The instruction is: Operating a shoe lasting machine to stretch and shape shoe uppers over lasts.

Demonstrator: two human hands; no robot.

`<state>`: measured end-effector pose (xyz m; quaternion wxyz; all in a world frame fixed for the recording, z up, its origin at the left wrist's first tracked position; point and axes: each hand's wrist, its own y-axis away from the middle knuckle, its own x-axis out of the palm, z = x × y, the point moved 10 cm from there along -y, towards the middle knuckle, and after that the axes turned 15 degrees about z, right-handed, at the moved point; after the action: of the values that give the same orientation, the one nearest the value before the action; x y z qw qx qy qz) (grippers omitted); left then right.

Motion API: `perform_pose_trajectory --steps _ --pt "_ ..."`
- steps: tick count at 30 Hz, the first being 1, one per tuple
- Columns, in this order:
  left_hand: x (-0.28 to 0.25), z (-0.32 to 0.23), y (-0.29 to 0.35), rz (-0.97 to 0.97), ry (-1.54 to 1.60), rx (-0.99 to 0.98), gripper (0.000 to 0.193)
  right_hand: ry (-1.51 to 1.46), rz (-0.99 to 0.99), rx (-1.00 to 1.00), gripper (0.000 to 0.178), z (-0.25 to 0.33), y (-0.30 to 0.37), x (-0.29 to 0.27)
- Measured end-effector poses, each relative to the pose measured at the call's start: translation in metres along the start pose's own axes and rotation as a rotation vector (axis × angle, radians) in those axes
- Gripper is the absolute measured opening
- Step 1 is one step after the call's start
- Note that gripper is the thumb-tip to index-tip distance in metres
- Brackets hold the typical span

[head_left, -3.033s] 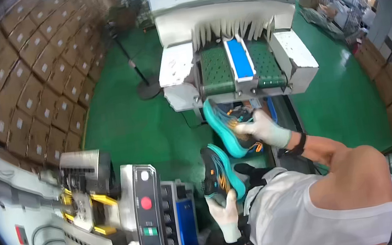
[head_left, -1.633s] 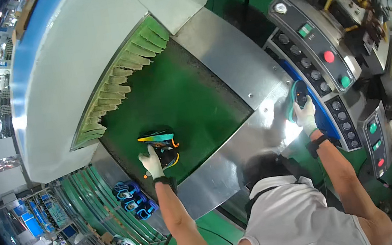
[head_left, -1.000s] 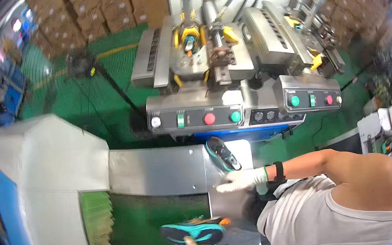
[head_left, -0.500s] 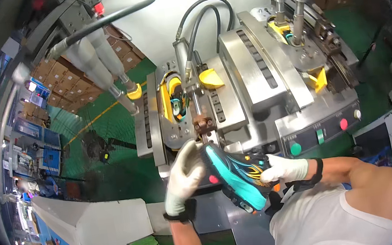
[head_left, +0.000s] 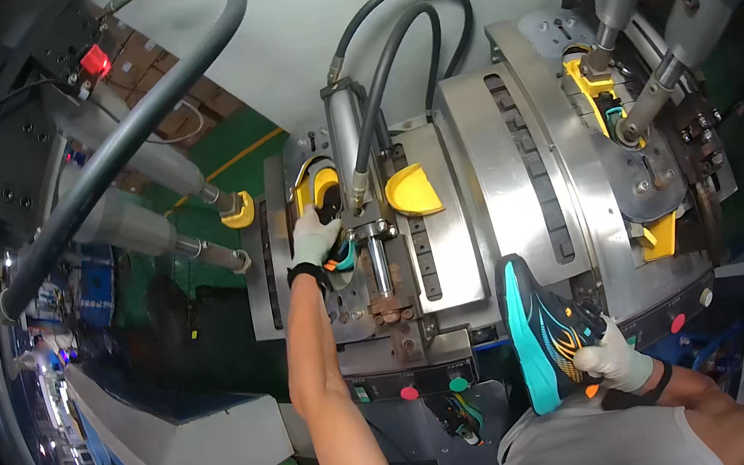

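Observation:
My gloved right hand (head_left: 616,360) grips a black sneaker (head_left: 549,341) with a teal sole side and yellow-orange streaks. The sneaker stands toe up, in front of the machine at the right. Further off on the left, my gloved left hand (head_left: 314,239) reaches into the left press station. Its fingers are closed over a dark shoe (head_left: 330,203) with a teal and orange heel end, set between yellow pads (head_left: 323,182). The hand covers much of that shoe.
A metal cylinder (head_left: 347,141) with black hoses stands right beside my left hand. A loose-looking yellow pad (head_left: 414,190) sits right of it. Another dark shoe (head_left: 456,418) lies below the front panel with red (head_left: 409,393) and green buttons. Slanted piston rods (head_left: 210,193) flank the left station.
My left hand has left the sneaker's side and moved forward into the left station, onto the shoe there. My right hand has carried the sneaker rightward and turned it more upright. The view has shifted.

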<state>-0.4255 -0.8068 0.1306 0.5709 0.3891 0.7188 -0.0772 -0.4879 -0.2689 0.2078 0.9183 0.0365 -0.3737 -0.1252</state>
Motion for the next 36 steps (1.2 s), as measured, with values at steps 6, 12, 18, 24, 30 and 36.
perform_pose_trajectory --steps 6,12,18,24,30,36 --pt "-0.096 -0.024 0.125 -0.189 0.104 0.094 0.057 0.127 0.041 -0.028 0.060 0.010 -0.060 0.046" --pt "-0.057 0.032 0.357 -0.312 0.574 0.088 0.051 0.274 0.200 0.010 0.026 -0.021 -0.222 0.130" --pt "0.103 0.098 0.499 -0.305 0.765 -0.182 0.054 0.868 -0.437 0.145 0.031 -0.066 -0.430 0.057" --pt "0.255 0.136 0.579 -0.224 0.773 -0.556 0.058 1.496 -0.614 0.274 0.049 -0.106 -0.491 0.013" --pt "0.322 0.130 0.553 -0.512 0.847 -0.567 0.078 1.748 -0.479 0.452 0.064 -0.097 -0.539 -0.031" --pt "0.416 0.136 0.531 -0.541 1.103 -0.569 0.075 1.637 0.264 -0.340 0.049 -0.017 -0.496 0.166"
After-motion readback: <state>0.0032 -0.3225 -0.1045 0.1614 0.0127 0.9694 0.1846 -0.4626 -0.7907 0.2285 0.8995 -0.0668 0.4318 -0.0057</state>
